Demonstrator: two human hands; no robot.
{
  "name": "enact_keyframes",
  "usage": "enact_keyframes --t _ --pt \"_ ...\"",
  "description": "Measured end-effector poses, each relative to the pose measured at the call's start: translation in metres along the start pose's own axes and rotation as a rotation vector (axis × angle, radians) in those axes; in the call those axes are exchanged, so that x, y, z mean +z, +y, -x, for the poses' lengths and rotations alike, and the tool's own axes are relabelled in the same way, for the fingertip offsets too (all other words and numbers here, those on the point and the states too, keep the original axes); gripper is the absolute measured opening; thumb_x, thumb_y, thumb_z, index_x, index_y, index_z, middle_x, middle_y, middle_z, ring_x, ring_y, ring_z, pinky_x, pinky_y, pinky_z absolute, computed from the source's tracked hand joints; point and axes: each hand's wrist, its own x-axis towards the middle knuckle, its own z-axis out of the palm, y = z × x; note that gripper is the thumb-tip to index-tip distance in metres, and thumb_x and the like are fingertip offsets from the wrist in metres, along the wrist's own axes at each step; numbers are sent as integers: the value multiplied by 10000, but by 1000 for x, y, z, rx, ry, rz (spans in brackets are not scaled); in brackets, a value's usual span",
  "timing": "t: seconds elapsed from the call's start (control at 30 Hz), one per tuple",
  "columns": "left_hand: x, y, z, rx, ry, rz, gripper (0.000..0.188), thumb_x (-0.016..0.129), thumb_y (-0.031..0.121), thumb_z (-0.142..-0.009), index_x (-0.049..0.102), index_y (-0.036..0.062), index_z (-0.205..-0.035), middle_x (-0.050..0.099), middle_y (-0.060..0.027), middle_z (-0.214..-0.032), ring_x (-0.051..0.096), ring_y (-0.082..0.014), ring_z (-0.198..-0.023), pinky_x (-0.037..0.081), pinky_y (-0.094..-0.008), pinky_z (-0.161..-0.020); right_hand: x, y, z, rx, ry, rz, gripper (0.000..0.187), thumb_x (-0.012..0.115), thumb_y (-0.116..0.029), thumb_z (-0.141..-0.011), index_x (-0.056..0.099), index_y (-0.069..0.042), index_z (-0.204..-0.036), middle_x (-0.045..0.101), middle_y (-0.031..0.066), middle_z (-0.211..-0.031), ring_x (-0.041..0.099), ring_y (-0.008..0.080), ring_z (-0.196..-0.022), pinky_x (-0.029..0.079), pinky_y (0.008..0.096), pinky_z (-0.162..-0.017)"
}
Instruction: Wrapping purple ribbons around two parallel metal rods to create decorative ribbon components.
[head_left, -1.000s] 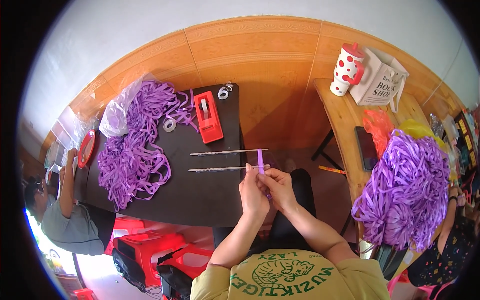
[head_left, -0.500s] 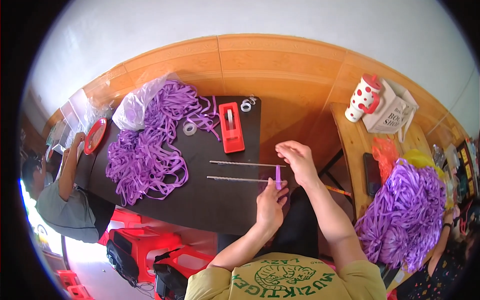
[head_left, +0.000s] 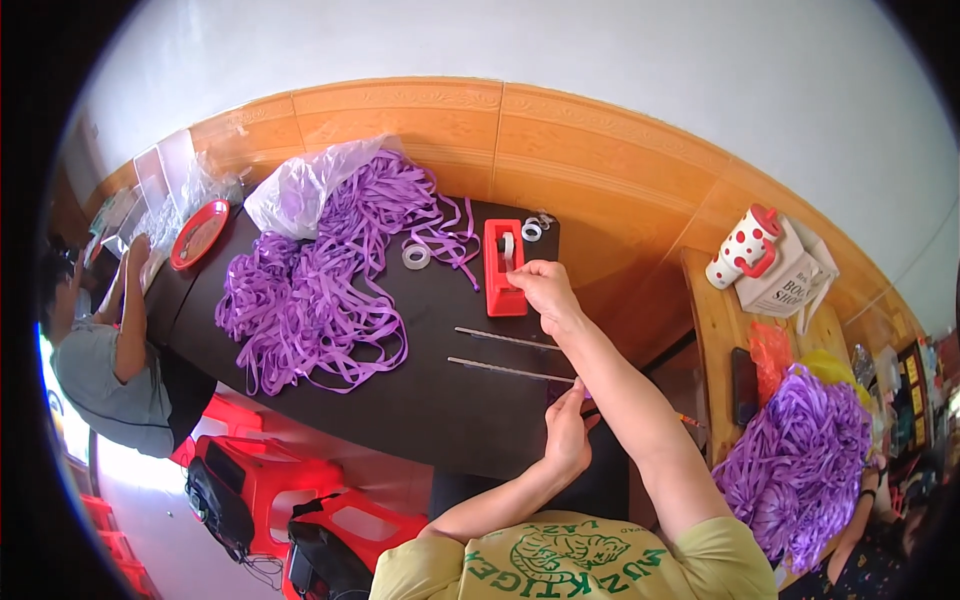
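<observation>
Across the dark table my right hand [head_left: 545,292] reaches to a red tape dispenser [head_left: 506,300]. Its thumb and fingers pinch together over the dispenser, at the tape below the small roll [head_left: 506,243]; the tape strip itself is barely visible. My left hand [head_left: 568,440] stays at the near rod's right end, thumb and fingers closed on a purple ribbon [head_left: 588,394] that mostly hides behind my right forearm. Two thin grey rods, a far rod [head_left: 505,338] and a near rod [head_left: 510,370], run roughly parallel along the table; my right arm covers the far one's right end.
A heap of purple ribbon [head_left: 320,300] spills from a clear plastic bag [head_left: 305,190]. Loose tape rolls [head_left: 416,257] lie nearby. On the right, a wooden table [head_left: 705,300] bears a dotted tumbler [head_left: 742,248], a phone [head_left: 743,385] and more ribbon [head_left: 800,460]. Another person [head_left: 115,380] sits left.
My right hand has moved from beside the rods' right ends to the tape dispenser. My left hand has stayed at the ribbon. The whole view has shifted slightly.
</observation>
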Motion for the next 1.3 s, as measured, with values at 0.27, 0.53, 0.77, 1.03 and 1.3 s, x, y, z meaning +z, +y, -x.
enact_keyframes --t 0.27,0.53,0.77,1.03,1.3 --pt "-5 -4 -2 38 -7 -17 277 394 199 -953 596 43 -1061 637 -60 -1020 588 -153 -899 445 -301 -769 14 -26 33 -152 34 -300 216 632 -84 -827 555 -50 -629 465 -59 -581 342 21 -491 253 229 -447" --pt "-3 -2 3 57 -12 62 209 441 131 -956 600 7 -1010 648 -49 -938 607 -123 -795 472 -264 -728 6 14 59 -81 58 -199 122 662 -73 -796 633 14 -716 577 10 -687 495 80 -659 388 250 -608" --pt "0 -9 -4 76 5 84 175 437 91 -920 594 17 -937 631 -44 -837 583 -127 -692 447 -260 -617 -1 40 42 -188 93 -65 134 692 -82 -773 632 14 -701 545 69 -792 510 137 -713 399 274 -614" --pt "-7 -9 -3 66 17 1 216 455 50 -887 602 28 -1044 656 -55 -946 611 -147 -807 444 -255 -681 -14 41 32 -433 54 151 118 705 -57 -741 624 12 -691 554 90 -759 524 176 -686 416 307 -612" --pt "-4 -5 -1 70 69 -75 206 516 141 -882 610 45 -1039 639 -64 -1016 591 -169 -857 431 -299 -690 -62 25 42 -460 -184 114 132 655 -64 -766 602 37 -699 601 142 -946 572 160 -802 442 279 -684"
